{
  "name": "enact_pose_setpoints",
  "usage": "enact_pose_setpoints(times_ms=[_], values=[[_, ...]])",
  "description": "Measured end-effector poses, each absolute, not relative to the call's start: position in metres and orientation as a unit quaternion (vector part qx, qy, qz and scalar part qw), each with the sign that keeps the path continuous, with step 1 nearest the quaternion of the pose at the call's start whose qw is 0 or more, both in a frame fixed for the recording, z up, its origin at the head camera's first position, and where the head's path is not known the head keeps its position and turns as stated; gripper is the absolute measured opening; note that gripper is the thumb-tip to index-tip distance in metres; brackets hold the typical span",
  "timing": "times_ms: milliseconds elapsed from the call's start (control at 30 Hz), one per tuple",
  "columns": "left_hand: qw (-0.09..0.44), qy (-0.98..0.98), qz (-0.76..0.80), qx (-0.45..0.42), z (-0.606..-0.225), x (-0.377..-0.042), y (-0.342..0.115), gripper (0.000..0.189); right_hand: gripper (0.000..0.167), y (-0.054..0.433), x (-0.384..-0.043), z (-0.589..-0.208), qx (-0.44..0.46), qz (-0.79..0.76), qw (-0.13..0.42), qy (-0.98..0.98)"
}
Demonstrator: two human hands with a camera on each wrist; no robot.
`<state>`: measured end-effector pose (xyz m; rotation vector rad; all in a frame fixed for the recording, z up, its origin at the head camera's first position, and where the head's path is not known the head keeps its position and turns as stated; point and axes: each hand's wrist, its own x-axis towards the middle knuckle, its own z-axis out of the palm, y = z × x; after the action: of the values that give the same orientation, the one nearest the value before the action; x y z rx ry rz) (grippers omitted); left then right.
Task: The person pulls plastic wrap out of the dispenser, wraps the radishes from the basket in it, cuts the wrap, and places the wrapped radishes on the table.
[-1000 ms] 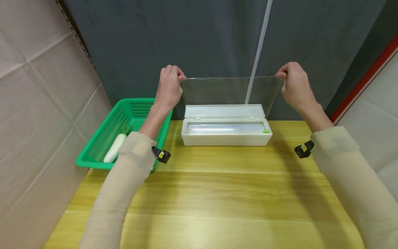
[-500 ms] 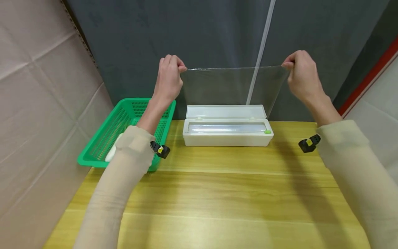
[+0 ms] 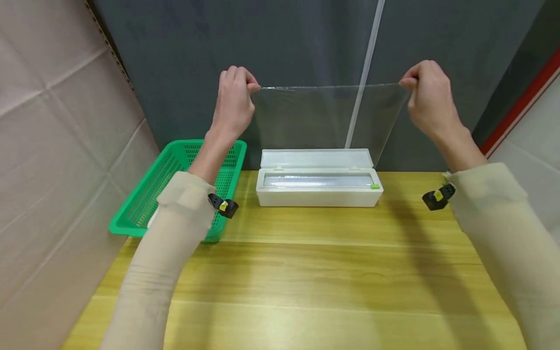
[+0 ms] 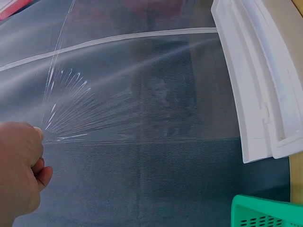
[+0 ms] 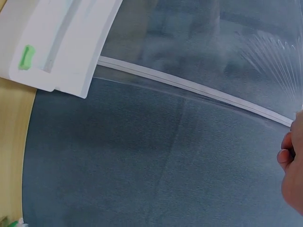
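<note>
A clear sheet of plastic wrap (image 3: 315, 114) stretches up from behind the raised lid of a white wrap dispenser box (image 3: 319, 198). My left hand (image 3: 233, 102) pinches its upper left corner between thumb and fingers; creases fan out from that grip in the left wrist view. At the upper right corner my right hand (image 3: 433, 99) pinches the film, and its fingertips are partly cut off by the right wrist view's edge. The box has a clear window and a small green slider (image 3: 375, 186) at its right end.
A green plastic basket (image 3: 131, 226) stands left on the wooden table (image 3: 306, 277); a white thing inside is mostly hidden by my left sleeve. A dark grey wall with a white strip (image 3: 364, 73) rises behind. Pale walls flank both sides.
Both hands have risen and the right has moved slightly further right, so more wrap is drawn out above the box. The left sleeve now hides most of the white radish in the basket.
</note>
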<state>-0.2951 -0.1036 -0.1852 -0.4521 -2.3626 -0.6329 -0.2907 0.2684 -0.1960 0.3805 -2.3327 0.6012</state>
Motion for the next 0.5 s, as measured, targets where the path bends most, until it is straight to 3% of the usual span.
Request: enact_pose_setpoints(times_ms=[300, 500], values=[[0.326, -0.897, -0.242, -0.174, -0.177, -0.292, -0.104, 0.019, 0.027, 0.268, -0.287, -0.187, 0.144, 0.224, 0.346, -0.9], [0.298, -0.899, -0.25, -0.2, -0.177, -0.281, -0.108, 0.02, 0.028, 0.269, -0.272, -0.185, 0.127, 0.231, 0.321, -0.91]])
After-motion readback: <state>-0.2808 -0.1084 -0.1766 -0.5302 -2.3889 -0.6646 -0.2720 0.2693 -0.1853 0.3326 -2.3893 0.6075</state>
